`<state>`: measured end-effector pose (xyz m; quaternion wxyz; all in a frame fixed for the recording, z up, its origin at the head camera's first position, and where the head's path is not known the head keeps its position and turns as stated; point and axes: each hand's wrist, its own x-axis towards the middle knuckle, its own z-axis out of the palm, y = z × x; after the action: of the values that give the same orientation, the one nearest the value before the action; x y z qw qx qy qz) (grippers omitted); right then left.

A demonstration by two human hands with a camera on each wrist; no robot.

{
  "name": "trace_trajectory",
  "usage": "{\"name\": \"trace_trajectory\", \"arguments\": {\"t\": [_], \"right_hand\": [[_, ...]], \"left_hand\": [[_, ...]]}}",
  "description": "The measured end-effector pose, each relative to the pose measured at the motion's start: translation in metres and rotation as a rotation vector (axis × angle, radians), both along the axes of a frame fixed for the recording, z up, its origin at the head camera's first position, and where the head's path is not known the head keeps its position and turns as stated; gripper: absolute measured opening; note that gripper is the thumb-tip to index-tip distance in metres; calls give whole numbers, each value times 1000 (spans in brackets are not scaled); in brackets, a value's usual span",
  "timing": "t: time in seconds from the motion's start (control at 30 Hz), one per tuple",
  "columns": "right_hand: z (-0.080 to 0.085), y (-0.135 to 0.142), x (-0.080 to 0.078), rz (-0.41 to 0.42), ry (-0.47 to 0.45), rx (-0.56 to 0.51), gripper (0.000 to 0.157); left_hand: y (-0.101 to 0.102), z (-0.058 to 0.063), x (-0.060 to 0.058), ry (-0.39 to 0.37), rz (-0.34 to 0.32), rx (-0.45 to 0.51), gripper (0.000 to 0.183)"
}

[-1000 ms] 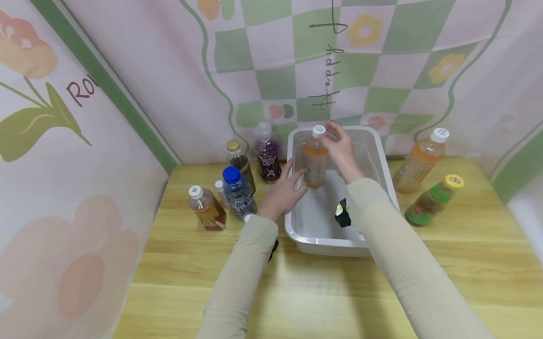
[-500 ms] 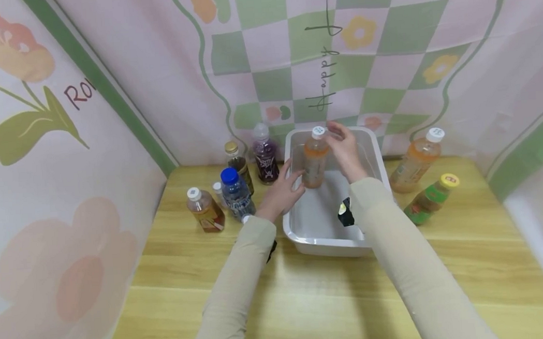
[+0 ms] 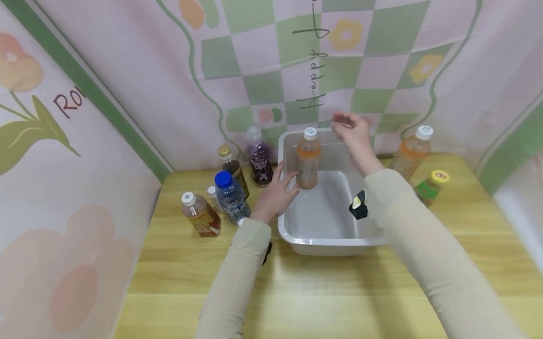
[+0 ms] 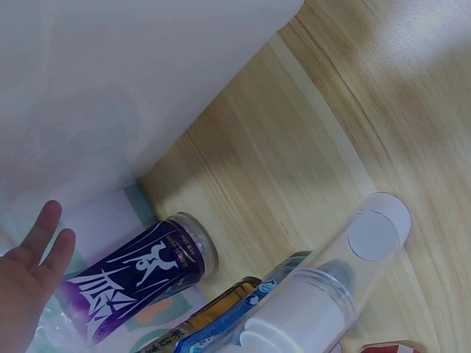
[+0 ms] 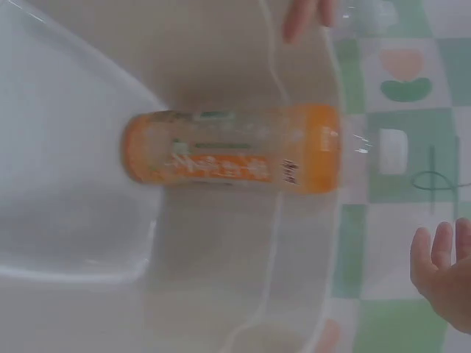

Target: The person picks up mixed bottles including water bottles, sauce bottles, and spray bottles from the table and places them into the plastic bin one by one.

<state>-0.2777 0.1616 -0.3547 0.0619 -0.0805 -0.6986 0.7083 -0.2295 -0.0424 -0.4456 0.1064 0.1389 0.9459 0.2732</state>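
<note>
A bottle of orange drink (image 3: 308, 162) with a white cap stands upright in the back left corner of a white plastic basin (image 3: 334, 242). My left hand (image 3: 275, 196) reaches over the basin's left rim with fingers spread, the tips beside the bottle's lower part. Over the basin's back right part, my right hand (image 3: 355, 137) hovers apart from the bottle, holding nothing. The right wrist view shows the bottle's orange-lettered label (image 5: 228, 151), with the right hand (image 5: 445, 272) off beyond its cap. In the left wrist view, the left fingers (image 4: 51, 257) overlap a purple drink bottle (image 4: 140, 272).
Left of the basin stand the purple bottle (image 3: 259, 162), a gold-capped bottle (image 3: 233, 172), a blue-capped bottle (image 3: 232, 198) and a brown tea bottle (image 3: 201, 215). To the right are another orange bottle (image 3: 410, 153) and a yellow-capped bottle (image 3: 430, 188). A printed curtain (image 3: 255, 51) hangs behind.
My right hand has moved from beside the bottle's cap to the right, away from it. The bottle stays standing in the basin, and the left hand keeps its place. The head view has shifted slightly.
</note>
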Motion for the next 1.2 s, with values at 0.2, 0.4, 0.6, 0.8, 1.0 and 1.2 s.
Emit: {"name": "trace_trajectory", "arguments": {"t": [0.2,0.4,0.6,0.8,1.0,1.2], "right_hand": [[21,14,3,-9,24,-56,34],[37,33,5,-3,17,-98,28],[43,58,6,31,45,-181,27],[46,82,5,10,63,-181,29],[45,103,7,-1,52,-218,37],[40,122,10,-34,41,-241,33]], "left_hand": [[-1,0,0,-1,-1,11,52],[0,-1,-1,-1,-1,-13,52],[1,-2,-2,-2,0,-15,52],[1,-2,-2,-4,5,-16,51],[1,-2,-1,-13,12,-20,51],[0,-1,-1,-19,13,-7,52]]}}
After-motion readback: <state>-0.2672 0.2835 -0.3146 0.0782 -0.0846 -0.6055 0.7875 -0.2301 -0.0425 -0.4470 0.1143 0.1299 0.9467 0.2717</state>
